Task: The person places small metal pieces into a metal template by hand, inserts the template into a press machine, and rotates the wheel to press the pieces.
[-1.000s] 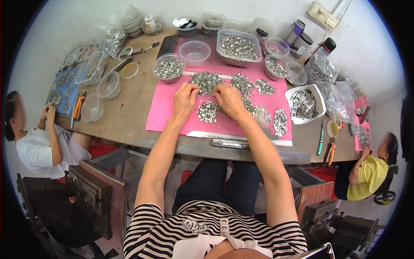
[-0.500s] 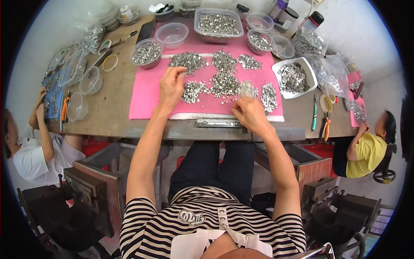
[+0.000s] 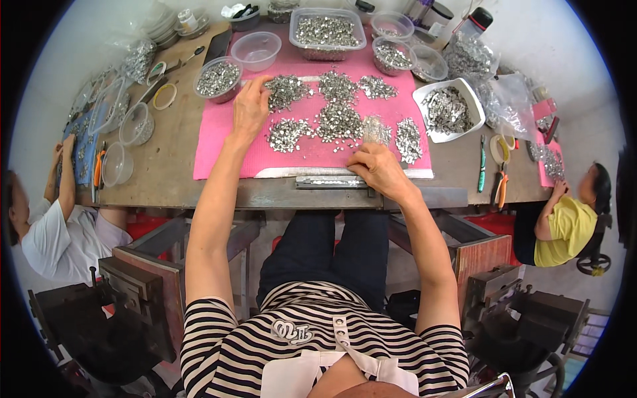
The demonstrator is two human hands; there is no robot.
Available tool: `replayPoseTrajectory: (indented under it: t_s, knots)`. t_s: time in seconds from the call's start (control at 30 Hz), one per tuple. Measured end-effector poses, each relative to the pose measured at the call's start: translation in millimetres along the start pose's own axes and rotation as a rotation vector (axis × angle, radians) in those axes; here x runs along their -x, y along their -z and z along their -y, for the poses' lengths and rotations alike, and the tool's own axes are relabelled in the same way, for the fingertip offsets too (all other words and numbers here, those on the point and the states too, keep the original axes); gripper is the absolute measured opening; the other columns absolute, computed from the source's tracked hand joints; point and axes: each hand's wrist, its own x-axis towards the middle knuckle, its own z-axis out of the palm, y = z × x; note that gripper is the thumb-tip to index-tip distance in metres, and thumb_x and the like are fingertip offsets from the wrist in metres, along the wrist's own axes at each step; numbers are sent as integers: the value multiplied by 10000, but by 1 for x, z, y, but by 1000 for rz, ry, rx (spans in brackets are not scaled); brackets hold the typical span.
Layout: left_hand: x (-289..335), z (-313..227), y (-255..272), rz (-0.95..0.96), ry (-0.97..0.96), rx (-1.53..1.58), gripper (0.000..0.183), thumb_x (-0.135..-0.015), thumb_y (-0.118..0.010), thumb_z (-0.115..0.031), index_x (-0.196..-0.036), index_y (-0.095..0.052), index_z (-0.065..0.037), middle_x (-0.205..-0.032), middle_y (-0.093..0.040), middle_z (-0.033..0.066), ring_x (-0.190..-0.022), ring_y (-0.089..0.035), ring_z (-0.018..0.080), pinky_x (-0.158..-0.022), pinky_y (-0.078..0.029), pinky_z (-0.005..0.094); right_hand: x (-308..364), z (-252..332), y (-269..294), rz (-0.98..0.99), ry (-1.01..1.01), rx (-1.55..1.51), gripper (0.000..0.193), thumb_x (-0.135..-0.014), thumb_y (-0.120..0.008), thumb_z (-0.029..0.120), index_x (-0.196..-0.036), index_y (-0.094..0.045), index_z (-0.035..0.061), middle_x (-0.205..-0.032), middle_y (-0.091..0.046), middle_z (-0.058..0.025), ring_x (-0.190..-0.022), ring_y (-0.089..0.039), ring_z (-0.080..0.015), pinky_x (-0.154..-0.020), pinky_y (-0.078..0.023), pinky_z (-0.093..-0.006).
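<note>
My left hand (image 3: 251,106) reaches to the left edge of the upper left pile of small silvery metal pieces (image 3: 287,91) on the pink mat (image 3: 225,149). Its fingers are bent together at the pile's edge; anything between them is too small to make out. Over the mat's front edge, my right hand (image 3: 381,171) has thumb and fingertips closed together. What it pinches, if anything, is hidden. Just beyond it, a clear patch with small pieces (image 3: 376,131) lies between the lower middle pile (image 3: 340,121) and the lower right pile (image 3: 408,140).
Tubs of pieces (image 3: 219,79) and a bare clear bowl (image 3: 256,52) stand behind. A white tray (image 3: 449,109) sits right, near a green-handled tool (image 3: 482,164) and orange-handled pliers (image 3: 501,188). A metal bar (image 3: 332,182) lies along the front edge. Co-workers sit on both sides.
My left hand has moved away from me, from between the left piles to the upper left pile's edge. My right hand stays nearly in place. The whole view has shifted slightly.
</note>
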Motion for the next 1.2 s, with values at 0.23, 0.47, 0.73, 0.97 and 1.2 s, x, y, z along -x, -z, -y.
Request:
replayPoseTrajectory:
  t_s: [0.23, 0.47, 0.73, 0.97, 1.2]
  knots:
    - [5, -16, 8, -46, 40, 56, 224, -919, -648, 7, -1127, -715, -44, -940, -663, 94, -808, -648, 200, -748, -526, 324, 6, 14, 3, 7, -211, -94, 104, -885, -705, 95, -923, -664, 7, -901, -658, -129, -884, -642, -327, -785, -486, -434]
    - [59, -108, -10, 340, -15, 362, 69, -901, -666, -36, -956, -708, -28, -898, -662, 132, -854, -647, 304, -771, -519, 395, 30, 43, -17, -240, -177, -303, 107, -865, -707, -13, -933, -625, 1, -925, -652, -117, -868, -625, -298, -792, -482, -394]
    - [73, -98, -13, 400, -202, 161, 59, -864, -692, -48, -919, -712, -57, -899, -649, 82, -907, -581, 271, -868, -420, 403, 33, 46, -28, -321, -134, -193, 137, -842, -721, -49, -941, -642, 3, -949, -678, -113, -889, -651, -284, -804, -498, -376]
    - [72, -101, -4, 407, -307, 32, 45, -841, -722, -84, -883, -704, -82, -902, -639, 60, -926, -576, 255, -898, -389, 401, 35, 49, -19, -292, 19, 9, 174, -819, -737, -21, -973, -671, 25, -979, -668, -94, -910, -632, -290, -803, -470, -393]
    - [67, -106, -2, 482, -232, -28, 44, -832, -729, -100, -860, -701, -82, -894, -648, 75, -947, -592, 263, -916, -382, 420, 48, 39, -23, -493, -177, -141, 151, -838, -711, -39, -977, -694, 15, -916, -683, -116, -854, -638, -290, -792, -482, -389]
